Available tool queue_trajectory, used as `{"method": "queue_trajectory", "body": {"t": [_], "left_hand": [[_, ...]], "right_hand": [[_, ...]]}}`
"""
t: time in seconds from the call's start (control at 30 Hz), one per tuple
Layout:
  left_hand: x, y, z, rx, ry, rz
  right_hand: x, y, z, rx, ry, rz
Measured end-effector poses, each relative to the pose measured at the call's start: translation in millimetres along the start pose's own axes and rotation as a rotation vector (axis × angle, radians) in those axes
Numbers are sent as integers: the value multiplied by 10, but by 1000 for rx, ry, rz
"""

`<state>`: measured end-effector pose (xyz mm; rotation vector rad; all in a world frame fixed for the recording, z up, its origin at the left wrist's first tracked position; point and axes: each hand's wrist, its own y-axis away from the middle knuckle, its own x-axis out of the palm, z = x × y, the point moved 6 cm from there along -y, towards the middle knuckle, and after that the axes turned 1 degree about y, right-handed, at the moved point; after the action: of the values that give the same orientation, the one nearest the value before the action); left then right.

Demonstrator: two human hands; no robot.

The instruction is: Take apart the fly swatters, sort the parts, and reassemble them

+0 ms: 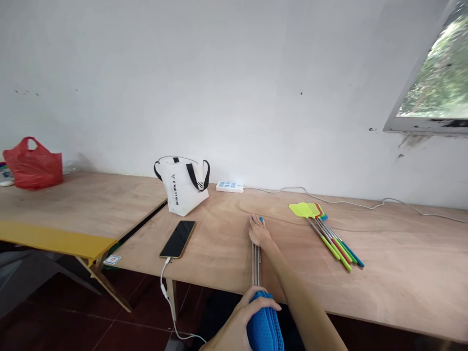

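A bundle of fly swatters lies across the near edge of the plywood table point(383, 273), its thin metal rods point(256, 263) pointing away from me. My left hand point(234, 324) is below the table edge, its fingers wrapped round the blue mesh heads point(266, 329) of the bundle. My right arm reaches out along the rods. My right hand point(259, 231) lies over the far handle ends with its fingers pressed together, and a blue handle tip point(261, 220) shows beside them.
A second set of swatters point(325, 229), yellow, red, green and blue, lies to the right. A phone point(178, 239) on a white cable, a white tote bag point(185, 187) and a power strip point(229, 186) are to the left. A red plastic bag point(32, 165) sits on the neighbouring table.
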<state>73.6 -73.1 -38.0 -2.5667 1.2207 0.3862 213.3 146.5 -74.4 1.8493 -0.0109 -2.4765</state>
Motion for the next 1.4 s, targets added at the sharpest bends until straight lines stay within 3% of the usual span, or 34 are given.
{"method": "queue_trajectory", "body": {"t": [0.2,0.53,0.77,1.4], "left_hand": [[70,-88,127,22,-6,42],[-32,-283,-299,122,86,8],[-22,-389,-254,96,57,7],[-423,-758,-80,99,-6,-60]], "right_hand": [[12,5,-10,-8,-5,-2],[-61,-115,-100,-28,-6,38],[-97,-162,-105,-53,24,39],[-86,-217,-72,-87,65,31]]}}
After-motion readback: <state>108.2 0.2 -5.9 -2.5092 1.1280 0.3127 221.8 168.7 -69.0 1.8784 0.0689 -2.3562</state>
